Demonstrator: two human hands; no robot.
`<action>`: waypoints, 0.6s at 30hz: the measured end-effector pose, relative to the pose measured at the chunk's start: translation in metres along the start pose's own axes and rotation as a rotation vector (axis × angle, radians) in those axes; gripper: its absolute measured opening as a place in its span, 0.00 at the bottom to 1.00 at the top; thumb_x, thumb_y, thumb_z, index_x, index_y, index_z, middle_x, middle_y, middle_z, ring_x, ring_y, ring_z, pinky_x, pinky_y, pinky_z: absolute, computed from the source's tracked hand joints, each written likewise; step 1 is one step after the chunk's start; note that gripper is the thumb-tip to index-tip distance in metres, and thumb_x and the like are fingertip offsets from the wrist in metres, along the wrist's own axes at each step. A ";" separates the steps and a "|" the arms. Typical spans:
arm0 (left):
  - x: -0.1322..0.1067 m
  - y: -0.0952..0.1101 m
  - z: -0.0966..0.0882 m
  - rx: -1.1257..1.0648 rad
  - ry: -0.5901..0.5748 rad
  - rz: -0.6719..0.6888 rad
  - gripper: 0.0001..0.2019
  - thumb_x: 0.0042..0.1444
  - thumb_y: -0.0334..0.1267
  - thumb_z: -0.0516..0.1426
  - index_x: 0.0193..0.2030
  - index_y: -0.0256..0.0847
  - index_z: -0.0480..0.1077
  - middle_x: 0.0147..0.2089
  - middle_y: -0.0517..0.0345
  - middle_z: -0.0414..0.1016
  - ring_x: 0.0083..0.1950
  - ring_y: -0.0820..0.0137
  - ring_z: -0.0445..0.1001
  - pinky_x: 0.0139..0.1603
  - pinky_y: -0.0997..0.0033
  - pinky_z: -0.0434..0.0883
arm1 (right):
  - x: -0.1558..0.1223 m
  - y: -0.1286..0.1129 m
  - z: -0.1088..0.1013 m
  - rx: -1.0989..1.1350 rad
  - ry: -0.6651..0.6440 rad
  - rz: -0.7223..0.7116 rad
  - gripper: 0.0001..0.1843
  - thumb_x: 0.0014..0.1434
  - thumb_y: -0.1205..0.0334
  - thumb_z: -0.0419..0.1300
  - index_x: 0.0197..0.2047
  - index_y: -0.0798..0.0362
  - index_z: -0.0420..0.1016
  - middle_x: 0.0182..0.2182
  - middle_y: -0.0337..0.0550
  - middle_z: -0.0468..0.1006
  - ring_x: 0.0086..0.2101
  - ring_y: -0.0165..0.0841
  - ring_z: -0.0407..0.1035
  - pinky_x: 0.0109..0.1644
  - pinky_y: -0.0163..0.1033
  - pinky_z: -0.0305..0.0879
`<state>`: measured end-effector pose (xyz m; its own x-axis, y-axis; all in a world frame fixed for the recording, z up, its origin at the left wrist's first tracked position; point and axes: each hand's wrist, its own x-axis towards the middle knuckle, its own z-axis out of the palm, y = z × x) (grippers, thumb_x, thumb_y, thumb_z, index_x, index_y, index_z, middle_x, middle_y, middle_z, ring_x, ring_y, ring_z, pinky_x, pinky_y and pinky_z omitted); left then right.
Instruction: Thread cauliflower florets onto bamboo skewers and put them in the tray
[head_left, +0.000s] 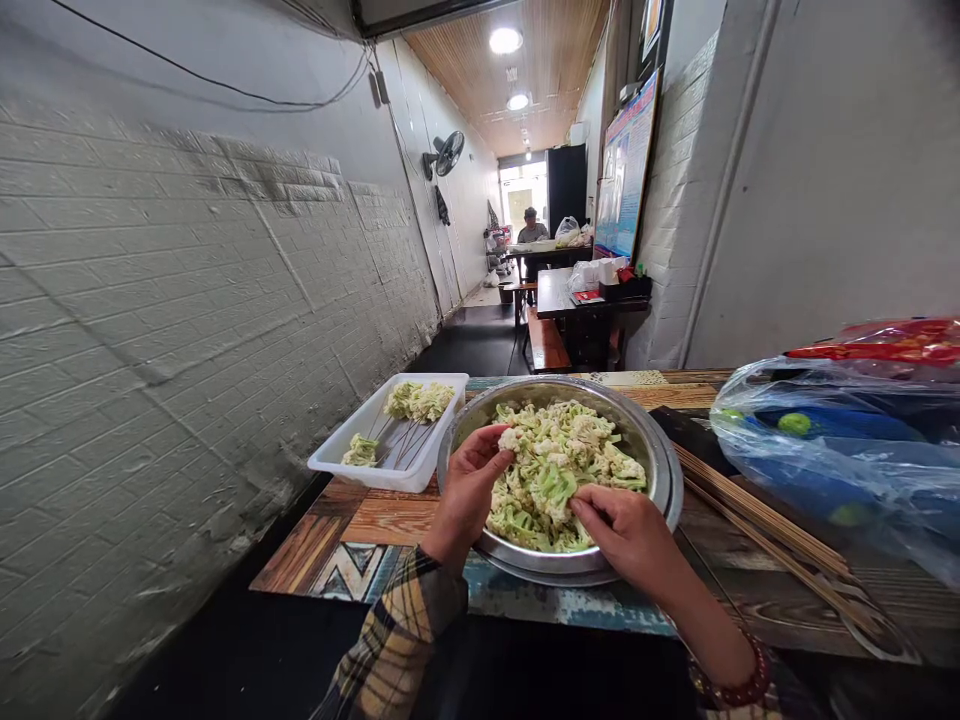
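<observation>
A round steel bowl [660, 460] full of cauliflower florets [570, 455] stands on the patterned wooden table [375, 525] in front of me. My left hand [466, 492] reaches over the bowl's near left rim and pinches a small white floret [510, 438] between its fingertips. My right hand [628, 532] rests at the bowl's near rim with its fingers curled against a green-stemmed floret [556, 490]. What it holds, if anything, I cannot make out.
A white rectangular tray [352, 458] with skewered florets [420, 400] lies left of the bowl by the brick wall. Bamboo skewers [757, 520] lie to the right, beside clear plastic bags [840, 450]. A person sits at far tables [577, 295] down the corridor.
</observation>
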<state>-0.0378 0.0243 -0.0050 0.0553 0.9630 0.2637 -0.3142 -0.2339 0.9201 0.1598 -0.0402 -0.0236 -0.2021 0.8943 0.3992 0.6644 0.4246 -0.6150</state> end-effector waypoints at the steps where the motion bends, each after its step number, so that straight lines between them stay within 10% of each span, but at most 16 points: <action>1: 0.000 0.000 0.000 0.005 -0.001 0.006 0.15 0.47 0.34 0.65 0.44 0.39 0.74 0.44 0.54 0.76 0.47 0.69 0.72 0.51 0.69 0.65 | 0.000 0.000 0.000 -0.005 0.001 0.005 0.15 0.65 0.59 0.48 0.29 0.51 0.70 0.24 0.38 0.74 0.28 0.32 0.69 0.32 0.35 0.55; 18: 0.000 -0.004 -0.001 -0.137 -0.004 -0.127 0.15 0.42 0.34 0.68 0.39 0.38 0.76 0.36 0.56 0.77 0.37 0.72 0.72 0.40 0.73 0.68 | -0.002 0.003 0.002 0.057 0.036 -0.051 0.15 0.65 0.59 0.49 0.29 0.51 0.70 0.25 0.37 0.75 0.28 0.31 0.71 0.33 0.35 0.57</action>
<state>-0.0377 0.0256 -0.0085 0.1067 0.9830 0.1496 -0.4306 -0.0900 0.8980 0.1607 -0.0406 -0.0283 -0.2080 0.8658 0.4551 0.6119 0.4781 -0.6301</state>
